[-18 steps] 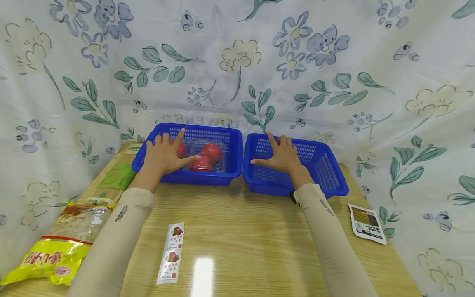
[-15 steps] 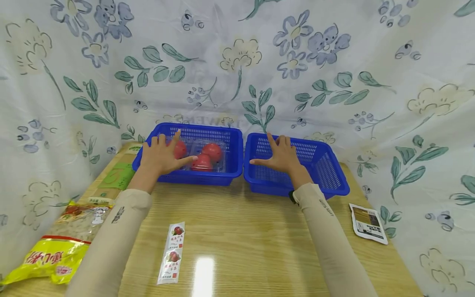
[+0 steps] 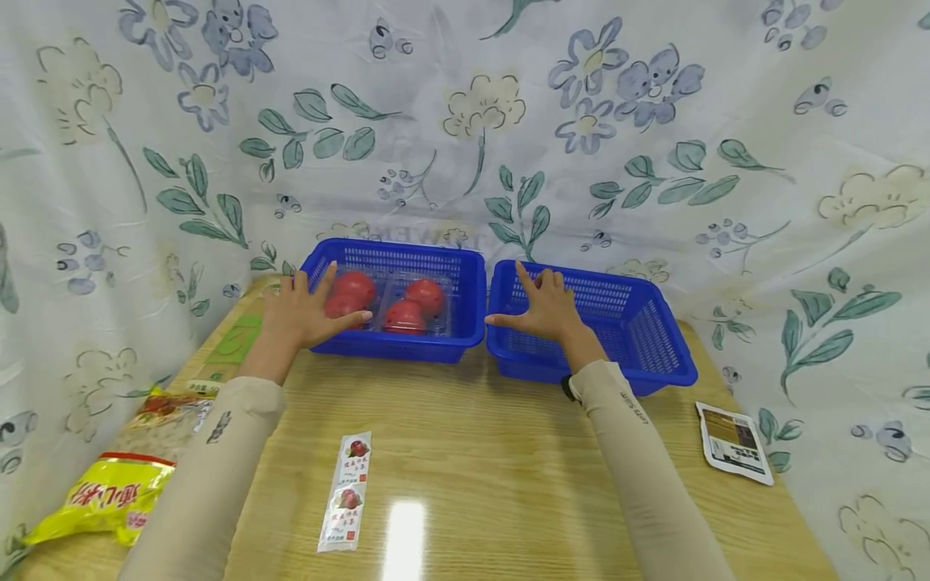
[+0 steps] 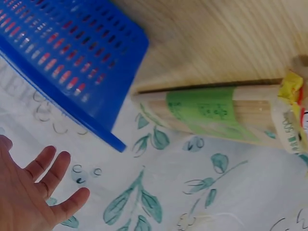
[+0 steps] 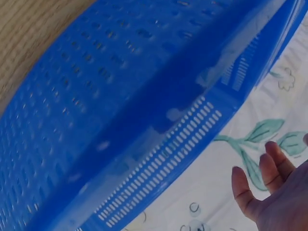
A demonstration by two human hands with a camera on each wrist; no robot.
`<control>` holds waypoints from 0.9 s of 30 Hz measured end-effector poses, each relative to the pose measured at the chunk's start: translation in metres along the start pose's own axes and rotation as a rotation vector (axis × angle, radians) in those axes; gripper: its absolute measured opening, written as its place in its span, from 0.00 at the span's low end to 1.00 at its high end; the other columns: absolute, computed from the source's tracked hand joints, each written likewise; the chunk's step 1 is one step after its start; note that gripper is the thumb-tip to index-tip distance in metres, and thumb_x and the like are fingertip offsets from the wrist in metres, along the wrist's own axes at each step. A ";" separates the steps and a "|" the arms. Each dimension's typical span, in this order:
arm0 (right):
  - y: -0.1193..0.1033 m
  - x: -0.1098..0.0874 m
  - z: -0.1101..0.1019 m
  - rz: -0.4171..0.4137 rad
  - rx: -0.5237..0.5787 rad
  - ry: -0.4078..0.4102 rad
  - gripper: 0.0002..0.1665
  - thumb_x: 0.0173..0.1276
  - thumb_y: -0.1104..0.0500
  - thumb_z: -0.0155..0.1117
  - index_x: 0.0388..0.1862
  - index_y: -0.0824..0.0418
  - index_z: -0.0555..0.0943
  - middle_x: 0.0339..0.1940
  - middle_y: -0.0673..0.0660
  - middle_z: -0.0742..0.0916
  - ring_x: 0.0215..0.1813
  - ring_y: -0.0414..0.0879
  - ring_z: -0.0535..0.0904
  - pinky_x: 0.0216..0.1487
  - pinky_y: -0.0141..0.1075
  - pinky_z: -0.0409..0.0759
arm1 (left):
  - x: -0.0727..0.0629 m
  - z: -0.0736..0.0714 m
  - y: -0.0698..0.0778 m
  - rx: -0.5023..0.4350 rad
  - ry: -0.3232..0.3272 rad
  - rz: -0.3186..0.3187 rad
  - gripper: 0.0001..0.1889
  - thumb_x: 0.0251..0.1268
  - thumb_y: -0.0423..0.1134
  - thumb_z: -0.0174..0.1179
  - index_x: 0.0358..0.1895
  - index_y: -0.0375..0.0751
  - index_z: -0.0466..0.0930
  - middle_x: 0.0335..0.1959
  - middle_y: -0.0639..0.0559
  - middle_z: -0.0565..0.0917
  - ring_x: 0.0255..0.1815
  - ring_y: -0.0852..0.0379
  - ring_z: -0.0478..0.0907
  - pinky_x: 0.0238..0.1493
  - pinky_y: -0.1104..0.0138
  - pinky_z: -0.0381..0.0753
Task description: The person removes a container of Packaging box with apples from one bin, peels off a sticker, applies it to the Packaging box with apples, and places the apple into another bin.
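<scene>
My left hand [image 3: 296, 313] is spread over the left end of a blue plastic basket [image 3: 392, 349], thumb pointing right, holding nothing. Inside that basket lie clear plastic boxes with several red round fruits [image 3: 425, 298], partly covered by the hand. A second blue basket [image 3: 654, 335] stands to its right with nothing visible inside. Over its left part my right hand [image 3: 546, 308] is held with fingers apart and thumb pointing left. In the left wrist view, the left hand's fingers [image 4: 53, 171] are extended beside the basket's rim. The right wrist view shows loosely bent fingers [image 5: 269, 175] beside the other basket.
A green-banded pack of dry noodles [image 4: 207, 113] lies left of the left basket. Nearer me is a yellow bag of pasta [image 3: 109, 488]. A strip of fruit labels [image 3: 345, 492] lies on the wooden table [image 3: 479, 484], and a white pouch [image 3: 734, 444] lies at the right. Flowered cloth hangs behind.
My left hand has drawn back left and slightly down, uncovering more of the red fruits. My right hand has barely moved. The head view has shifted slightly, so the scene sits farther right.
</scene>
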State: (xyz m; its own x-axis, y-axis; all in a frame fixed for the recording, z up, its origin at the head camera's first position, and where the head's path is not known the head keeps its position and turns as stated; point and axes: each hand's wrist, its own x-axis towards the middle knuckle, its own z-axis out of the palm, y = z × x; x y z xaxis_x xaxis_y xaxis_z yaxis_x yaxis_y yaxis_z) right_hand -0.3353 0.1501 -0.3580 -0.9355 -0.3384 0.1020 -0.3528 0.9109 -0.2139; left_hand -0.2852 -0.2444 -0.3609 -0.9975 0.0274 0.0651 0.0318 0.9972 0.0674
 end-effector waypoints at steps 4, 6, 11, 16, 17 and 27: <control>-0.008 0.003 0.005 -0.013 -0.005 -0.001 0.69 0.54 0.20 0.60 0.83 0.48 0.41 0.49 0.62 0.67 0.48 0.55 0.60 0.42 0.47 0.64 | -0.007 0.005 -0.014 0.024 0.000 -0.015 0.61 0.55 0.84 0.38 0.81 0.42 0.38 0.66 0.18 0.59 0.66 0.21 0.58 0.61 0.30 0.61; -0.011 0.005 0.008 -0.018 0.008 -0.007 0.69 0.54 0.20 0.60 0.83 0.48 0.42 0.49 0.62 0.68 0.49 0.55 0.61 0.44 0.49 0.66 | -0.010 0.009 -0.021 0.045 0.003 -0.022 0.61 0.55 0.84 0.38 0.81 0.40 0.39 0.63 0.18 0.61 0.63 0.23 0.61 0.58 0.32 0.64; -0.016 0.009 0.015 -0.021 0.030 -0.031 0.68 0.54 0.20 0.60 0.83 0.46 0.42 0.58 0.66 0.68 0.61 0.61 0.62 0.59 0.62 0.67 | -0.017 0.018 -0.033 0.039 -0.012 -0.058 0.61 0.55 0.84 0.39 0.80 0.40 0.40 0.65 0.17 0.61 0.64 0.23 0.61 0.58 0.31 0.63; -0.021 0.011 0.019 -0.015 0.045 -0.061 0.67 0.55 0.21 0.60 0.83 0.45 0.41 0.68 0.71 0.64 0.70 0.66 0.58 0.64 0.65 0.64 | -0.017 0.024 -0.040 -0.019 -0.041 -0.090 0.62 0.56 0.84 0.37 0.80 0.39 0.36 0.69 0.15 0.54 0.69 0.21 0.55 0.63 0.28 0.57; -0.022 0.012 0.020 -0.016 0.048 -0.067 0.67 0.55 0.21 0.60 0.83 0.45 0.41 0.69 0.71 0.63 0.69 0.66 0.58 0.64 0.65 0.65 | -0.017 0.025 -0.041 -0.026 -0.045 -0.094 0.62 0.56 0.84 0.36 0.80 0.39 0.36 0.69 0.15 0.54 0.68 0.21 0.55 0.62 0.29 0.58; -0.032 0.017 0.029 -0.049 0.050 -0.067 0.67 0.55 0.22 0.61 0.83 0.50 0.44 0.60 0.69 0.68 0.63 0.63 0.62 0.59 0.58 0.69 | -0.018 0.038 -0.053 -0.171 -0.094 -0.143 0.62 0.57 0.84 0.33 0.79 0.37 0.29 0.72 0.16 0.45 0.67 0.21 0.53 0.50 0.35 0.68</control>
State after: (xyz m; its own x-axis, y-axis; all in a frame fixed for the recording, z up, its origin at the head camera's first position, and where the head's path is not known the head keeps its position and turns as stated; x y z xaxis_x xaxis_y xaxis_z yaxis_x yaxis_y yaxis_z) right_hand -0.3406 0.1087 -0.3780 -0.9159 -0.3986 0.0483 -0.3969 0.8806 -0.2589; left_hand -0.2717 -0.2950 -0.4035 -0.9939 -0.0985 -0.0500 -0.1076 0.9654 0.2376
